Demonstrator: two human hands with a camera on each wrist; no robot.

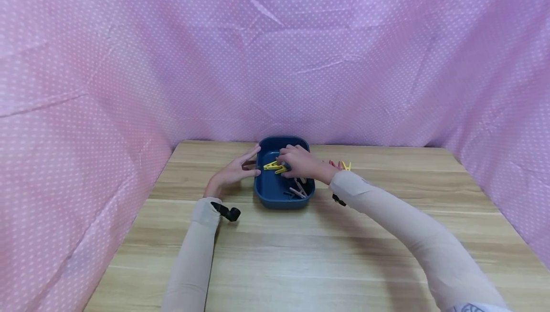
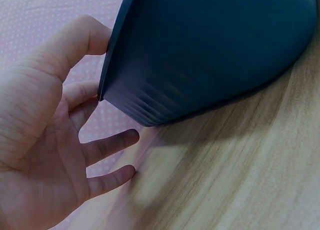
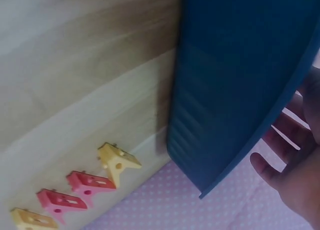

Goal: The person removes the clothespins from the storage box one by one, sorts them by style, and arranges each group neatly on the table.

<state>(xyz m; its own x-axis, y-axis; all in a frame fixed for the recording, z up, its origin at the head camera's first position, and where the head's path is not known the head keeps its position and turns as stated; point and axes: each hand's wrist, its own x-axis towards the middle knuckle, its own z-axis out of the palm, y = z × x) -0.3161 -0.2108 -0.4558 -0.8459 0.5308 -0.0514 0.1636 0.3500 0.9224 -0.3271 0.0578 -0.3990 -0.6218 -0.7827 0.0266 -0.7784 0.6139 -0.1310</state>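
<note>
A dark blue plastic box [image 1: 281, 204] stands on the table. Near its left rim, my left hand [image 1: 232, 172] has its fingers spread; in the left wrist view, the thumb of this hand [image 2: 45, 125] touches the rim. My right hand [image 1: 301, 161] reaches over the box from the right. Its curled fingers and thumb pinch a yellow clothespin [image 1: 270, 165] inside, though the contact is partly hidden. In the right wrist view, the box wall [image 3: 235, 79] covers part of that hand [image 3: 300, 175]. Pale clothespins [image 1: 298, 192] lie at the box's near end.
Right of the box, a row of clothespins stands on the wooden table [image 1: 275, 254]: a yellow one [image 3: 118, 164], red ones [image 3: 90, 186] and another yellow one [image 3: 32, 220]. A pink dotted cloth [image 1: 275, 64] hangs behind and at both sides.
</note>
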